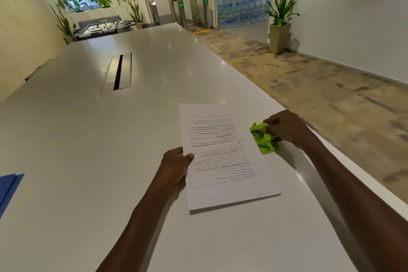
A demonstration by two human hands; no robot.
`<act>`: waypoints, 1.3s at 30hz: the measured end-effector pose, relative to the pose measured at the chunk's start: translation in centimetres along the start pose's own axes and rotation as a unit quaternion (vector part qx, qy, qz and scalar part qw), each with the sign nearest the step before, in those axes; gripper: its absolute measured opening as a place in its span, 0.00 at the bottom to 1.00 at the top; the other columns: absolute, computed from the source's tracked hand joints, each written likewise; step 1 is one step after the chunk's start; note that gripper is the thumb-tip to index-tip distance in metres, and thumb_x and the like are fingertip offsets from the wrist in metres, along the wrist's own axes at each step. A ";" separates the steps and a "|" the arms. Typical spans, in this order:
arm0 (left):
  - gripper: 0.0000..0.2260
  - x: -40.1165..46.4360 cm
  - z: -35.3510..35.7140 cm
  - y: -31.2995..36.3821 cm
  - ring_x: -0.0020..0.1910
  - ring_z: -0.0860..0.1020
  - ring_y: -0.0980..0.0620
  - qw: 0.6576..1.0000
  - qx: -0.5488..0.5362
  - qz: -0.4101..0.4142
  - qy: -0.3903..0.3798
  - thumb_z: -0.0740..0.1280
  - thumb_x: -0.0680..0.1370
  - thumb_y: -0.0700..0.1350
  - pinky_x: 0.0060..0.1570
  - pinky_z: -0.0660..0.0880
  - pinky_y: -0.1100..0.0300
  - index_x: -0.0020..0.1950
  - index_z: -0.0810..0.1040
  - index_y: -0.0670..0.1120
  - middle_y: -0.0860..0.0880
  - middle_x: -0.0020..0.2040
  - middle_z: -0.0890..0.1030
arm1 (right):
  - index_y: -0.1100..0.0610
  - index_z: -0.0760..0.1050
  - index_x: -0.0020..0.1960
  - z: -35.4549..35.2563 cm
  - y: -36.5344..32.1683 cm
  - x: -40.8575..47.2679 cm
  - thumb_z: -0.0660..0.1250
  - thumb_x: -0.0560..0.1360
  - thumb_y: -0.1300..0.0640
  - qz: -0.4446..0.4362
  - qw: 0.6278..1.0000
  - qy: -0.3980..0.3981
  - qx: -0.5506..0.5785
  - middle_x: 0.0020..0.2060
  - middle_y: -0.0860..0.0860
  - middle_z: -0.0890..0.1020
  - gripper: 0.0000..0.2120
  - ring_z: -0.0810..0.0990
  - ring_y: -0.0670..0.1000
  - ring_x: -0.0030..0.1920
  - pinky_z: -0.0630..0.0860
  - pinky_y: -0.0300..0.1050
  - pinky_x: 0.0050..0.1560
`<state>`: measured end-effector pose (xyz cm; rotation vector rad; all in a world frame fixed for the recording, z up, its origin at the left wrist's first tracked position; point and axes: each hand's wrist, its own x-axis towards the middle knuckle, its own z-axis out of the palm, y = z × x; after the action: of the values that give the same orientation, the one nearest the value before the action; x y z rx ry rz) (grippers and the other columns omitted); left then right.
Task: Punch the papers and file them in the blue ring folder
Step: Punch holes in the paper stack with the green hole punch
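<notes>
A thin stack of printed papers [223,157] lies on the white table [88,139], its text upside down to me. My left hand [174,168] pinches the stack's left edge, thumb on top. A bright green hole punch [262,138] sits at the stack's right edge. My right hand [287,128] grips the punch from the right side, fingers curled round its back. A corner of the blue ring folder [8,187] shows at the far left edge of the view.
A metal cable slot [118,72] is set into the table farther away. The table's right edge [331,141] runs close beside my right hand, with carpet floor beyond. A potted plant [280,26] stands by the right wall.
</notes>
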<state>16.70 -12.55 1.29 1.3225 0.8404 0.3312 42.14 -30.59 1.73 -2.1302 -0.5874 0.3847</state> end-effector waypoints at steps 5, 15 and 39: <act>0.11 -0.9 0.8 -0.3 0.47 0.84 0.47 1.000 -0.015 -0.003 0.004 0.61 0.81 0.34 0.35 0.81 0.60 0.59 0.79 0.42 0.48 0.51 0.84 | 0.58 0.82 0.55 0.0 -0.1 -0.2 0.75 0.69 0.59 -0.012 1.000 -0.008 -0.021 0.47 0.56 0.84 0.14 0.83 0.55 0.47 0.82 0.54 0.47; 0.10 -2.4 1.2 -0.9 0.46 0.84 0.48 0.999 -0.021 -0.006 0.044 0.61 0.81 0.35 0.39 0.82 0.57 0.55 0.80 0.46 0.49 0.50 0.85 | 0.58 0.82 0.55 0.3 0.2 -0.4 0.76 0.68 0.58 -0.011 1.000 0.000 -0.011 0.49 0.57 0.83 0.16 0.83 0.57 0.47 0.82 0.58 0.47; 0.10 -2.0 3.3 -1.0 0.51 0.83 0.43 0.999 -0.026 -0.018 0.028 0.61 0.80 0.34 0.51 0.80 0.47 0.57 0.80 0.42 0.46 0.52 0.85 | 0.58 0.82 0.56 0.6 0.3 -0.2 0.75 0.69 0.56 -0.036 0.998 0.019 -0.055 0.51 0.56 0.83 0.16 0.82 0.56 0.49 0.81 0.56 0.51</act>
<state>17.41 -16.44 1.09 1.2529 0.8956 0.3599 41.74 -30.46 1.19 -2.2084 -0.6741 0.2764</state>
